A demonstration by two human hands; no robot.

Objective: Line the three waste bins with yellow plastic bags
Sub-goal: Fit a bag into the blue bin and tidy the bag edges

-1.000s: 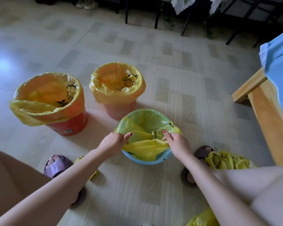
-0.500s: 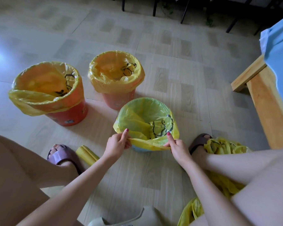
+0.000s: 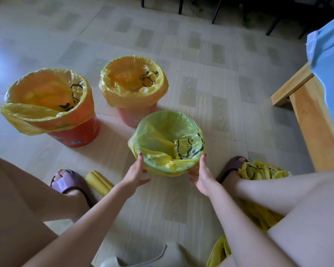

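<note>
The near bin is hidden under its yellow bag, so I can't see its wall. My left grip and right grip hide their fingertips behind it. The loose bags run under my leg.

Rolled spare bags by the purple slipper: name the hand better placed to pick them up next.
Left. The left hand is at the near bin's left side, just right of the yellow roll on the floor. The right hand is on the bin's far side and would have to cross over.
</note>
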